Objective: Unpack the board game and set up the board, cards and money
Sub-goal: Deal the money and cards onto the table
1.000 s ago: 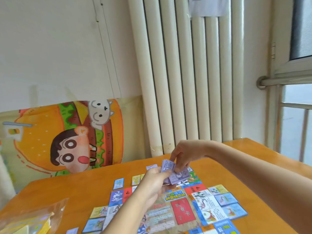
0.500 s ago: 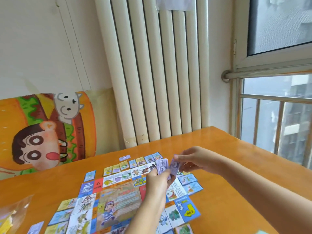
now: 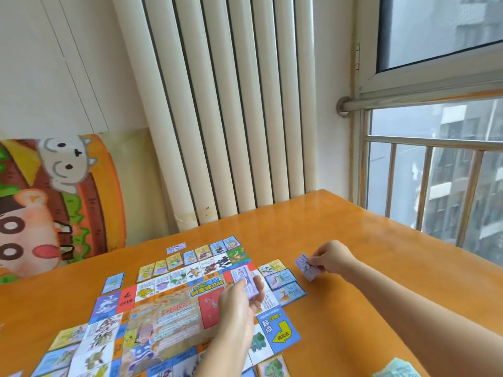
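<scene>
the stack of purple play money (image 3: 243, 278) is sitting in the left hand (image 3: 238, 303). its fingers are curling up beneath the stack and its thumb is pressing down on the top note, so the hand is clasping the stack firmly. below these fingers the board (image 3: 168, 314) is lying flat on the orange table (image 3: 367, 240), and the stack is hovering over the board's right side.

the right hand (image 3: 332, 258) is reaching out well to the right of the left fingers. it is pinching a purple note (image 3: 306, 266) between its thumb and curled fingertips. the note is sticking out to the left of those fingertips, low over bare table, and i cannot tell whether it is touching the wood.

between the two sets of fingers three side cards (image 3: 281, 278) are lying face up in a column just beside the board's right edge. beyond the left fingers a row of far cards (image 3: 201, 253) is lining the board's far edge, and a lone note (image 3: 176, 248) is lying just past that row. near the right forearm, at the bottom edge, a greenish bundle (image 3: 394, 368) is showing only in part. far beyond both hands a white radiator (image 3: 231, 104) and a cartoon burger cushion (image 3: 62, 202) are standing behind the table.
</scene>
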A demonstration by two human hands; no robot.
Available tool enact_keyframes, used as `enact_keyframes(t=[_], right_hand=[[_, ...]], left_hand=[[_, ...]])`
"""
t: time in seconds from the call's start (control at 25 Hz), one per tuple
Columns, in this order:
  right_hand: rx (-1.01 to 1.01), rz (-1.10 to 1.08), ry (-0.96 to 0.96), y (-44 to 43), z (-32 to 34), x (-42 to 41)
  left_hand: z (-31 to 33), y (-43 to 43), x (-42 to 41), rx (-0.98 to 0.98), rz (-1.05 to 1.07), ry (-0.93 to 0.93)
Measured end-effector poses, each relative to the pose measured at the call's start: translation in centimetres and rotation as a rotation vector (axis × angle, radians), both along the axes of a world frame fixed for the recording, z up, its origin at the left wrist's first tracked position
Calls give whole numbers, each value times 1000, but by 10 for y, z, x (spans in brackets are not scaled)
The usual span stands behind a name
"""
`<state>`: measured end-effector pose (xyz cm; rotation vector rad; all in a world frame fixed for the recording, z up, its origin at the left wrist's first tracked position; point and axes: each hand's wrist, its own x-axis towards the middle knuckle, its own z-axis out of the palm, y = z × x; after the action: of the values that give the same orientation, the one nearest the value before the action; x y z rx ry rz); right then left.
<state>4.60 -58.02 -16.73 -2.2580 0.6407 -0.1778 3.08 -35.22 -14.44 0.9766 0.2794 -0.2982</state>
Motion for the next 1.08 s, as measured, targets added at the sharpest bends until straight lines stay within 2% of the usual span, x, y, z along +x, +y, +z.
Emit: enact_keyframes(t=[0.2, 0.36, 0.48, 0.6, 0.72, 0.76, 0.84, 0.92, 1.0, 1.08], right_hand=[[-87, -69, 71, -3, -16, 20], [-147, -75, 98, -1, -17, 25], [-109, -51, 69, 2, -9, 17], [-53, 145, -69, 16, 14, -10], [103, 473, -117, 39, 42, -53], [92, 568, -89, 45, 48, -69], [-94, 661, -56, 50, 54, -96], [-266, 613, -91, 47, 55, -117], [-187, 503, -89, 36, 49, -137], [-8, 366, -40, 23, 37, -151]], left_hand=[[-7, 15, 8, 95, -97, -2], [-6, 14, 6, 150, -310, -35], [0, 15, -2, 146, -423, -20], [2, 12, -12, 260, -513, -61], [-1, 4, -24, 450, -627, -152], [-2, -1, -32, 528, -667, -196], [-3, -12, -46, 647, -759, -298], [-6, -26, -59, 704, -839, -377], [-12, -40, -72, 727, -859, -393], [-21, -50, -81, 771, -799, -398]])
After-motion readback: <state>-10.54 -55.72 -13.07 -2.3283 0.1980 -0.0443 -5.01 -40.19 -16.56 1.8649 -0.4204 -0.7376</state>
